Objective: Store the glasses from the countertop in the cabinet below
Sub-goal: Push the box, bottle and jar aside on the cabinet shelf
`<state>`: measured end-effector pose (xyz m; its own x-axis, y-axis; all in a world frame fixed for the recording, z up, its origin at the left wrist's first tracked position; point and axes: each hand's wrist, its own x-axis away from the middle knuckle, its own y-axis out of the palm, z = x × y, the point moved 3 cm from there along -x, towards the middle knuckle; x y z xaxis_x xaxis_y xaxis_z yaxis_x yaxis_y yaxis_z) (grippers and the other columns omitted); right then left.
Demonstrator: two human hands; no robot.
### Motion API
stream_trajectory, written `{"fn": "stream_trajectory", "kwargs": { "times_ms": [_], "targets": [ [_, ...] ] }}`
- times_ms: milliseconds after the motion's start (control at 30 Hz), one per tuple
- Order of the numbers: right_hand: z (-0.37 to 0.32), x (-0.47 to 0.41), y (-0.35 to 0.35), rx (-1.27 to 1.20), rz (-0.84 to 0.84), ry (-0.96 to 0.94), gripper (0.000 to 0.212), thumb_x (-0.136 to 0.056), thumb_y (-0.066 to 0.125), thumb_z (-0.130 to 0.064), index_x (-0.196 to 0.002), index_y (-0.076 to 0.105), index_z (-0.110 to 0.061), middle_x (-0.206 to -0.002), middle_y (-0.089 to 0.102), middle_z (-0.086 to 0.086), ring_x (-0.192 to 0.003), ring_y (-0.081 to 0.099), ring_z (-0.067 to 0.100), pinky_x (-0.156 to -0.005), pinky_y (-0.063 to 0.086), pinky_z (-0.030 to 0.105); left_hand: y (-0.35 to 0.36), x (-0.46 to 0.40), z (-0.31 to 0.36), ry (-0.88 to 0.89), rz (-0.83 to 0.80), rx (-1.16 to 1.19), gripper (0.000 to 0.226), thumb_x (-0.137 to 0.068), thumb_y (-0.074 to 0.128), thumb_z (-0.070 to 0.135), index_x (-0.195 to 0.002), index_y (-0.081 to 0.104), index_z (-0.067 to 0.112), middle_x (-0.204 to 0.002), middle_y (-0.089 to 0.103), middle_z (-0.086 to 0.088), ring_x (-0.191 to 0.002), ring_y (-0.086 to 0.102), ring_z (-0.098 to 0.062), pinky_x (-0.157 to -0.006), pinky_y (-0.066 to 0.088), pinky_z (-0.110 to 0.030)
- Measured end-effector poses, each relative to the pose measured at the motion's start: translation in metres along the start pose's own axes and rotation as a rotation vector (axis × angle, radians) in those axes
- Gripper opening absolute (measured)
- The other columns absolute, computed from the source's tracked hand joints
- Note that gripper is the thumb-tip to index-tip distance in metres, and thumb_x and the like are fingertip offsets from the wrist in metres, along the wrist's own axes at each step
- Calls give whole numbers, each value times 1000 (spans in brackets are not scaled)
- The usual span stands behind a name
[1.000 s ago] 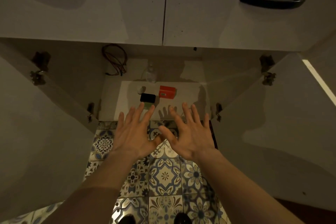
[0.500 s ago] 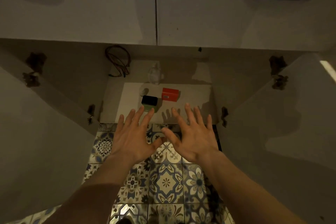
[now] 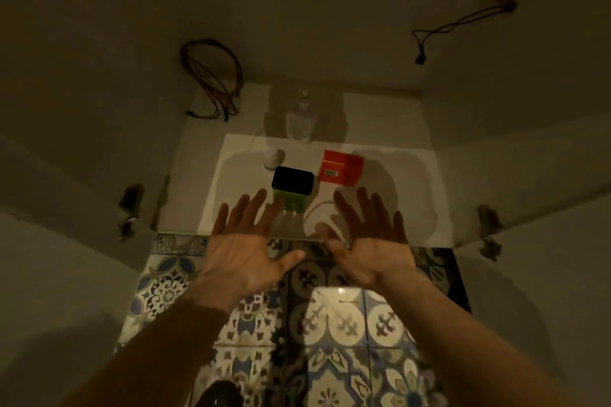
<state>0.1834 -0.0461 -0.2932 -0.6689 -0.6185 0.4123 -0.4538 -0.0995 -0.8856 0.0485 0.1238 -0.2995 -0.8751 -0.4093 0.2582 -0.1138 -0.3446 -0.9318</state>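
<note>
- both hands reach toward the open white cabinet (image 3: pixel 330 208); the left hand (image 3: pixel 246 249) and right hand (image 3: pixel 370 246) have spread, straight fingers and hold nothing.
- no glasses show anywhere in view; by the task they stand on the counter, above and out of frame, so the hands must go up, not forward.
- neither hand looks nearer.
- the shelf holds a black-lidded green box (image 3: pixel 291 187), a red carton (image 3: pixel 340 168) and a clear pump bottle (image 3: pixel 301 122); its far corners are dim.

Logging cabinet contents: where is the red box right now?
In the head view the red box lies on the white cabinet shelf, right of centre, just right of the black-lidded green tin and beyond the right hand.
</note>
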Motion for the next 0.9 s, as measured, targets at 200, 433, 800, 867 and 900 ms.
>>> {"fn": "stream_trajectory", "kwargs": {
  "times_ms": [200,433,800,867,900],
  "targets": [
    [18,-90,37,-97,279,-24,72,-97,32,-67,-158,11,-36,-169,12,1,-153,16,32,-120,22,59,40,-75,-35,79,82,24,117,-56,4,99,-157,-7,39,-167,-6,3,-153,-6,-21,-122,1,-48],
    [71,-189,54,-162,339,60,104,-85,76,-45,-160,7,-29,-168,10,12,-153,10,34,-118,26,56,73,-177,-33,325,182,-86,111,-78,65,71,-157,-6,38,-167,0,-3,-152,0,-26,-123,2,-44],
    [97,-224,56,-174,406,-43,95,-70,91,-20,-149,40,-11,-143,36,15,-119,54,39,-97,52,48,36,-150,-96,407,208,-38,73,-78,74,51,-140,35,46,-123,55,13,-109,51,-11,-85,49,-37],
    [97,-230,54,-180,432,-37,82,-62,96,-18,-133,56,-9,-134,46,17,-106,60,38,-86,55,49,18,-147,-129,329,218,24,69,-78,75,50,-136,39,47,-120,57,12,-107,54,-11,-87,51,-39],
    [98,-233,54,-184,452,-33,77,-58,98,-17,-125,60,-9,-127,52,18,-97,61,35,-79,55,47,10,-148,-145,283,220,28,67,-79,76,47,-136,41,46,-121,58,12,-107,55,-10,-88,51,-37]
  ]
}}
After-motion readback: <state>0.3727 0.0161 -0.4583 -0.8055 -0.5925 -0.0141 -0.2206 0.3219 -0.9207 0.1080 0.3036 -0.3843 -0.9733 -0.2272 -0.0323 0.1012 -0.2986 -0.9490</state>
